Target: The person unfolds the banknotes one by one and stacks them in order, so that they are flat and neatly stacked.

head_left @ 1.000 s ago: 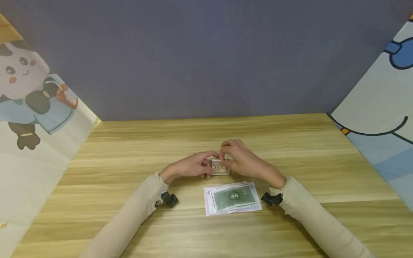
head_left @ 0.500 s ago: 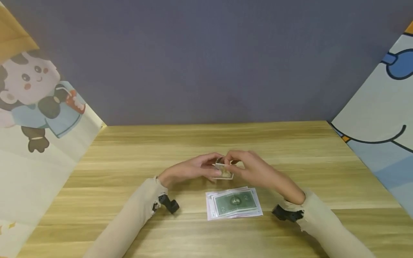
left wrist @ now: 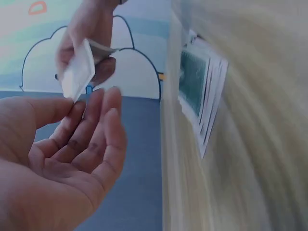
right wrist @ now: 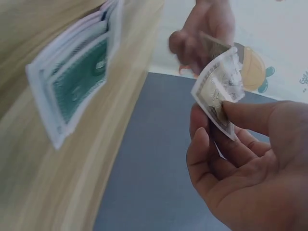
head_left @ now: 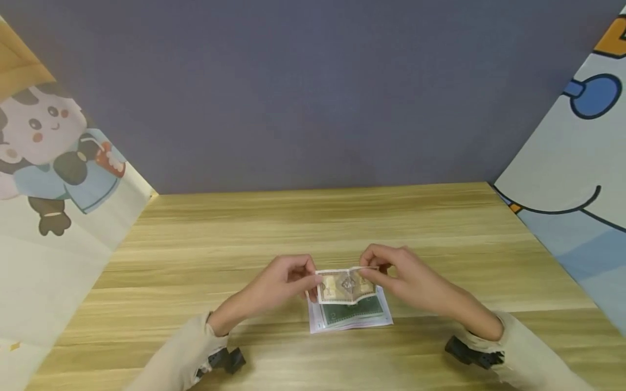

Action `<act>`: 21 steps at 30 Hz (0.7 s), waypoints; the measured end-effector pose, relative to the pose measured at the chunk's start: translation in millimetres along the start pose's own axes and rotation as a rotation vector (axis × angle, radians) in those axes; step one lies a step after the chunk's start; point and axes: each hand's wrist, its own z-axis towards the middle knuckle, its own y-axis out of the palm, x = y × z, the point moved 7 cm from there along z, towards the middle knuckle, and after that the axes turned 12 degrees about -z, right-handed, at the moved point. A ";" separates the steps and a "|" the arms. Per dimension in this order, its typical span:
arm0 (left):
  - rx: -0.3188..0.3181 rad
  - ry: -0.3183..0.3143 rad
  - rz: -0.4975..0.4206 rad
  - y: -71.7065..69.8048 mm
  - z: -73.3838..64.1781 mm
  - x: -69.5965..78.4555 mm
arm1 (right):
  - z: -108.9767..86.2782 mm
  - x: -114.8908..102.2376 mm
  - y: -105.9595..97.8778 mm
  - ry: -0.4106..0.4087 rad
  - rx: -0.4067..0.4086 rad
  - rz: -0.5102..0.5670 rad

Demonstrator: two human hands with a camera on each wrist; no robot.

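Observation:
A small tan-and-white play banknote (head_left: 337, 288) with a 1 on it is stretched between both hands, creased down its middle. My left hand (head_left: 280, 283) pinches its left end between thumb and fingers. The right hand (head_left: 419, 278) pinches the opposite end; in the right wrist view the thumb lies on the note's printed face (right wrist: 219, 89). Beneath the note in the head view lies a pile of larger notes, with a green banknote (head_left: 349, 314) on top, partly covered from sight. Both wrist views show the held note raised off the table.
The pile (left wrist: 204, 103) lies flat on the wood-grain table (head_left: 235, 222), several notes thick with white and pinkish edges. A grey panel (head_left: 318, 98) rises behind the table, and cartoon-printed walls (head_left: 73, 157) flank it.
The small note, folded before, is now opened out. Both hands have come nearer the body with it, over the pile, and moved further apart.

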 end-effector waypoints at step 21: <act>-0.101 -0.105 0.313 14.6 8.4 -48.3 | -4.2 42.7 38.2 0.093 -0.183 -0.150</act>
